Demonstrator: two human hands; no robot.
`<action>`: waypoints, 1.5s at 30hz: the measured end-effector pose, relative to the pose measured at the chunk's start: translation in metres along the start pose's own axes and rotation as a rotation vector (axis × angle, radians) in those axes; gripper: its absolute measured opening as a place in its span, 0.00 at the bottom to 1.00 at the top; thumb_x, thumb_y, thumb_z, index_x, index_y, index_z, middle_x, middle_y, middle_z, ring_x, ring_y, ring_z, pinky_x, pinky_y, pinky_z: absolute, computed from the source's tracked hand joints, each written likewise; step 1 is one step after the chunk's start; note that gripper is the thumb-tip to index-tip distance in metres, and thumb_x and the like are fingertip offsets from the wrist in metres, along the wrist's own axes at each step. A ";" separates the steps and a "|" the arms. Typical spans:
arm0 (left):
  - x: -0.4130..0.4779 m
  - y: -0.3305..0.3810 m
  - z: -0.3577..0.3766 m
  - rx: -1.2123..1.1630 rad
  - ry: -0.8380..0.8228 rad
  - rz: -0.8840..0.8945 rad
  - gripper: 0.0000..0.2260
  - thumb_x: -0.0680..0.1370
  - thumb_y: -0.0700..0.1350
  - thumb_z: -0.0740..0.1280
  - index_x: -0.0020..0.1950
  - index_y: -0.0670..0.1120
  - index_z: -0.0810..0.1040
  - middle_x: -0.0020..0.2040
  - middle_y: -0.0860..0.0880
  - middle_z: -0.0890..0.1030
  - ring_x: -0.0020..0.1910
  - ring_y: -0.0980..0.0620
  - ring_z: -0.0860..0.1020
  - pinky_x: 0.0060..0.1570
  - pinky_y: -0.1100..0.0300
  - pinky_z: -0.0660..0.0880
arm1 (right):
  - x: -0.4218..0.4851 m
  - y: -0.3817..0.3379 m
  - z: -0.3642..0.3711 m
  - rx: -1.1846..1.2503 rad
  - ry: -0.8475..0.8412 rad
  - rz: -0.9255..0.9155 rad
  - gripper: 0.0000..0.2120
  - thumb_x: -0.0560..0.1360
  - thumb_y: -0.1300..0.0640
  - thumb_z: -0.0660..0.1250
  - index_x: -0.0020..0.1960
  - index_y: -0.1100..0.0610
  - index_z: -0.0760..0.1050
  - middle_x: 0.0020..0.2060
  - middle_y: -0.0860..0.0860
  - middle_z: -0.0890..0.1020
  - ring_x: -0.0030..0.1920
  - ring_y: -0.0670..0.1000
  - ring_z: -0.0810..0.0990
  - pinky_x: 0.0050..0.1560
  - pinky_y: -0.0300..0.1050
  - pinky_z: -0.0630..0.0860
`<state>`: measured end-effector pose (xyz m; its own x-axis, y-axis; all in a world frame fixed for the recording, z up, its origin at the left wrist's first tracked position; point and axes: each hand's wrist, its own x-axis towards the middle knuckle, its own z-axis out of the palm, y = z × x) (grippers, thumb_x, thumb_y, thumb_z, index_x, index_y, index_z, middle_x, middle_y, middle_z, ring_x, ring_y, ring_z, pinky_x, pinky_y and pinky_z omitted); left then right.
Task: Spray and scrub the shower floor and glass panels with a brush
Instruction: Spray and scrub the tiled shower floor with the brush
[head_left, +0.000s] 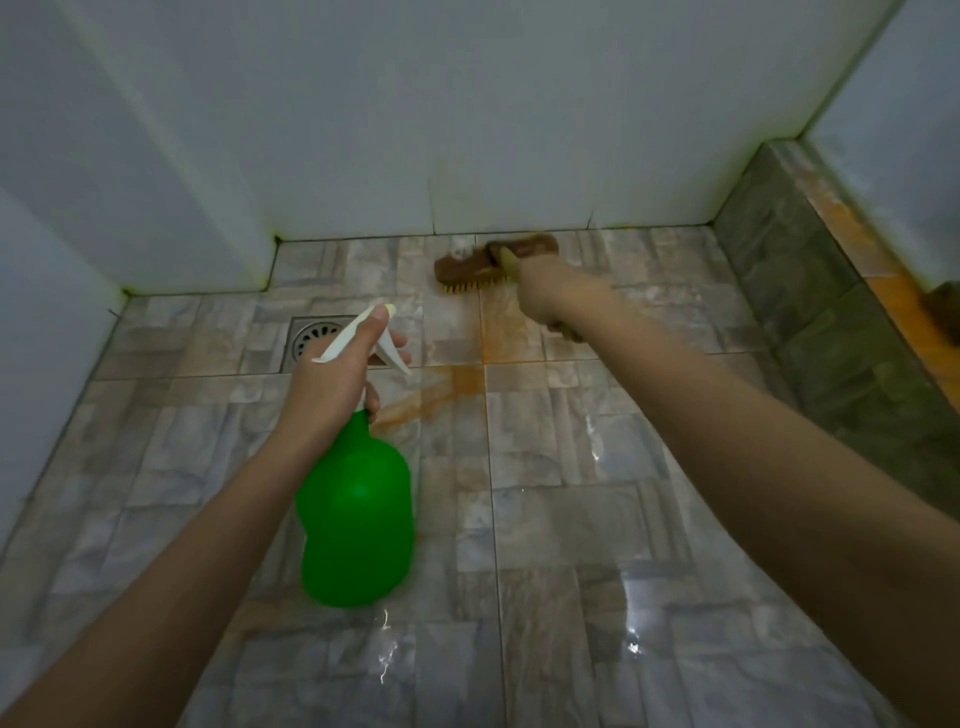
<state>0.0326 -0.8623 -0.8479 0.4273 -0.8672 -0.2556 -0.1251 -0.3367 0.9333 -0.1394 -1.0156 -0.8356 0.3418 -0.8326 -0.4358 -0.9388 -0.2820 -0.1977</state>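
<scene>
Head view: green spray bottle (358, 514) (contents unseen)

Home bathrm shower: tiled floor (545, 519) w/ drain (311, 338), white walls (467, 130).

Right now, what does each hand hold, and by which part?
Left hand: green spray bottle, by its neck and trigger. Right hand: brush, by its handle.

Green spray bottle (357, 512), brown brush (488, 262), grey-marbled floor tiles (571, 519), orange stains (441, 389).
</scene>
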 end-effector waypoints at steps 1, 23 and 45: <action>-0.002 -0.001 -0.001 0.010 0.005 0.002 0.19 0.82 0.59 0.62 0.45 0.47 0.84 0.47 0.48 0.87 0.25 0.46 0.73 0.25 0.60 0.72 | 0.007 0.001 -0.003 0.030 0.040 -0.001 0.35 0.79 0.69 0.49 0.79 0.46 0.44 0.41 0.57 0.71 0.30 0.53 0.72 0.23 0.44 0.70; -0.015 -0.011 0.002 -0.022 -0.045 0.030 0.15 0.81 0.60 0.63 0.39 0.60 0.85 0.49 0.46 0.87 0.37 0.32 0.79 0.26 0.59 0.73 | -0.040 0.029 0.022 -0.005 0.063 0.083 0.38 0.78 0.69 0.49 0.78 0.41 0.39 0.58 0.65 0.75 0.30 0.53 0.70 0.24 0.45 0.68; -0.021 -0.023 0.025 0.295 0.012 -0.210 0.25 0.79 0.62 0.65 0.38 0.39 0.80 0.26 0.44 0.79 0.25 0.47 0.77 0.27 0.61 0.71 | -0.097 0.055 0.039 -0.117 0.111 0.048 0.41 0.75 0.69 0.53 0.78 0.41 0.41 0.35 0.53 0.70 0.31 0.51 0.70 0.32 0.48 0.70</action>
<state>0.0039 -0.8458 -0.8707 0.4811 -0.7640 -0.4299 -0.2855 -0.6002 0.7472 -0.2225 -0.9317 -0.8389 0.2956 -0.8921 -0.3417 -0.9547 -0.2885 -0.0727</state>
